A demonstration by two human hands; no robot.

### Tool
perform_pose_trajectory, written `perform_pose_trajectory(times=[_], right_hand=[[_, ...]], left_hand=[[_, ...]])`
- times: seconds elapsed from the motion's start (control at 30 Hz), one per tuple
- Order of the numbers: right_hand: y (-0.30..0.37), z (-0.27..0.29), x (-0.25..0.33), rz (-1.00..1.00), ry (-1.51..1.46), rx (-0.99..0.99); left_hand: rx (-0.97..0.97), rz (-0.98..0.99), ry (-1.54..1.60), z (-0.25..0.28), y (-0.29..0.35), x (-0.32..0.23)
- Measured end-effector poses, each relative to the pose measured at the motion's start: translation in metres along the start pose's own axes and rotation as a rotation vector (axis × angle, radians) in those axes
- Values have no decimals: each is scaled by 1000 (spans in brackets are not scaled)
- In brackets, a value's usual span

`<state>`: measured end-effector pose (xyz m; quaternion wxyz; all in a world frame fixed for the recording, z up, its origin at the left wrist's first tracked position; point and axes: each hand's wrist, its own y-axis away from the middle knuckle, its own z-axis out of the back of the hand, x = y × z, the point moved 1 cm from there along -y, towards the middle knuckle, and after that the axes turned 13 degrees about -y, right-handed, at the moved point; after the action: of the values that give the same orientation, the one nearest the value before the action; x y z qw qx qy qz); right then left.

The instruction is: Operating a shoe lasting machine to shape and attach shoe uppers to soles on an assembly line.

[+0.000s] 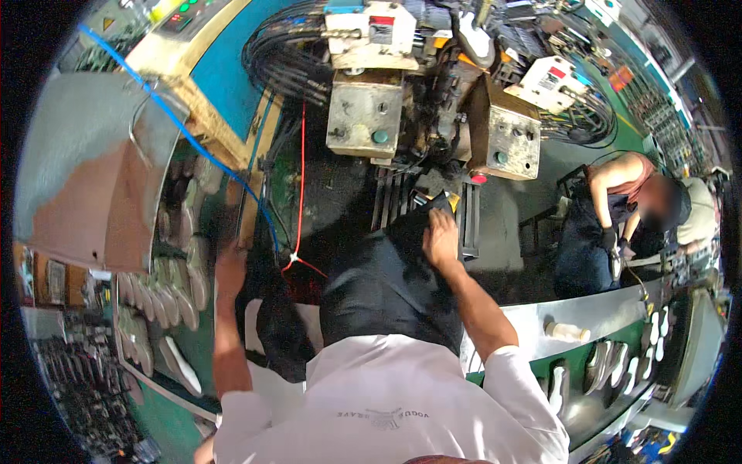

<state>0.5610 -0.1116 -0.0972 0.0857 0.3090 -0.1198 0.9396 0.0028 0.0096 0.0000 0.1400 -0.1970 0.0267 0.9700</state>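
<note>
My right hand (442,238) lies on the knee of my dark trousers (390,282), fingers stretched out and nothing in them. At the left, my left arm reaches forward beside a rack of shoes. The left hand (232,207) is smeared and dim near the rack's edge, so its fingers and anything in them cannot be made out. Rows of beige shoes (171,290) fill that rack. Ahead of me stands a machine with two worn metal control boxes (363,116), each with a green button. A shoe with a white sole (475,39) sits at the machine's top.
A blue hose (158,97) and a red cord (302,178) run between the rack and machine. To the right, a seated person (618,201) in dark gloves handles a shoe. A metal bench (525,321) and more shoes (607,363) stand at the right.
</note>
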Motion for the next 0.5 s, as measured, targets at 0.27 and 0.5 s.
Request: perform_pose_trajectory(times=[0.27, 0.5], right_hand=[[23, 41, -26, -120, -34, -247], [28, 47, -38, -188, -62, -295]], left_hand=[[-633, -457, -295, 32, -283, -269], [-606, -175, -481, 0, -388, -288]])
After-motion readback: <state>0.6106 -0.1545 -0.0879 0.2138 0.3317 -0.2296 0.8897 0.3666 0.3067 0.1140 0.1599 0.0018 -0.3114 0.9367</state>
